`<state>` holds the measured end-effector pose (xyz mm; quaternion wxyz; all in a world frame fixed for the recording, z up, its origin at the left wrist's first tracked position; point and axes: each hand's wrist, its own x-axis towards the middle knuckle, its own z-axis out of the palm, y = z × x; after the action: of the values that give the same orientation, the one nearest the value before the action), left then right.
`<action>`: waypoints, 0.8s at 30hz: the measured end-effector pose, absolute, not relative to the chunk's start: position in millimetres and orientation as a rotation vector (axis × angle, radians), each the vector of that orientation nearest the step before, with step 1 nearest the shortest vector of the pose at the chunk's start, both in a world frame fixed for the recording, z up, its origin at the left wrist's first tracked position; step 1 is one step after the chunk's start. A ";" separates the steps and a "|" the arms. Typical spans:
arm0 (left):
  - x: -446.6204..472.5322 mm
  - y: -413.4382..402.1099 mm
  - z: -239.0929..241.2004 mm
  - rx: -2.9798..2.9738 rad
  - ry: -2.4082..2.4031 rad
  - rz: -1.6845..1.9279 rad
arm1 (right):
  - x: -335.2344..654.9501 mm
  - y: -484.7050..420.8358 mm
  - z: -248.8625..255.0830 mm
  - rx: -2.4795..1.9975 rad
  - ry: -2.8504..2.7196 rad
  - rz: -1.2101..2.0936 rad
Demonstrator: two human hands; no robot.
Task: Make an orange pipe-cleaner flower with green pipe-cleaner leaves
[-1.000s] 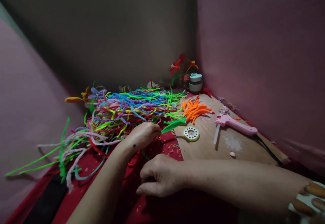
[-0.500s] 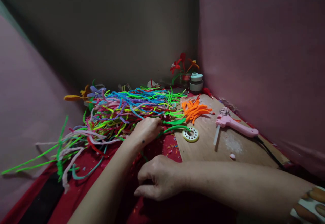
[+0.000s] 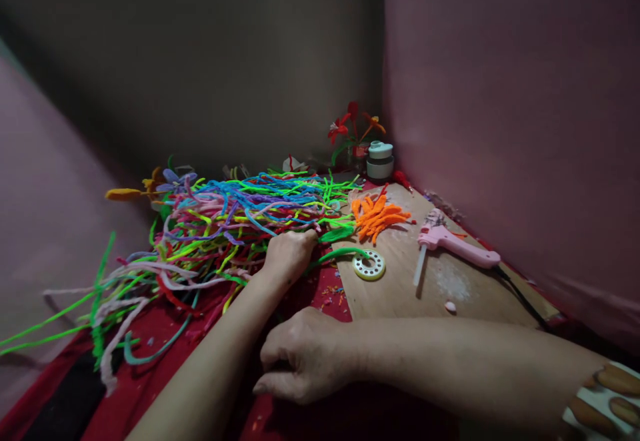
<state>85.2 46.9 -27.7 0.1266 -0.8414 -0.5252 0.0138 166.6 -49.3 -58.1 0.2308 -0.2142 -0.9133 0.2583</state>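
My left hand is closed, its fingertips hidden, at the right front edge of a heap of many-coloured pipe cleaners. Beside its fingers lies a green leaf-shaped piece. A green pipe cleaner runs from below this hand to a white ring-shaped spool with holes round its face. Closer to me, my right hand is curled above the red cloth, thumb near the bent fingers. Whatever it may hold is hidden in shadow.
Short orange pipe cleaner pieces lie on a wooden board. A pink glue gun with its cord rests on the board's right part. Behind stand a lidded jar and red fuzzy flowers. Walls close in on both sides.
The view has turned slightly, so the heap, board and glue gun appear further left. Both hands stay closed, in nearly the same places.
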 end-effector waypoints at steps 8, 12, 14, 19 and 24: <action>75.5 31.1 -20.1 -2.430 -1.484 -0.264 | 166.4 -47.7 -57.1 -0.584 -2.511 0.698; 76.4 27.3 -20.7 -2.393 -1.495 -0.312 | 165.3 -49.7 -59.9 -0.569 -2.460 0.706; 75.8 25.9 -18.2 -2.388 -1.538 -0.350 | 166.3 -50.4 -57.5 -0.587 -2.310 0.711; 66.5 22.0 -3.1 -2.416 -1.714 -0.669 | 183.8 -28.3 -35.0 -0.853 -1.448 0.901; 61.5 13.1 5.2 -2.473 -1.685 -0.931 | 206.4 11.4 -15.7 -0.791 -0.865 1.191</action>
<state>61.5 13.1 5.2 0.0038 -0.7891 -0.5376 -0.2970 206.4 11.4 -15.7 0.6707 -0.3511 -0.3837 0.5287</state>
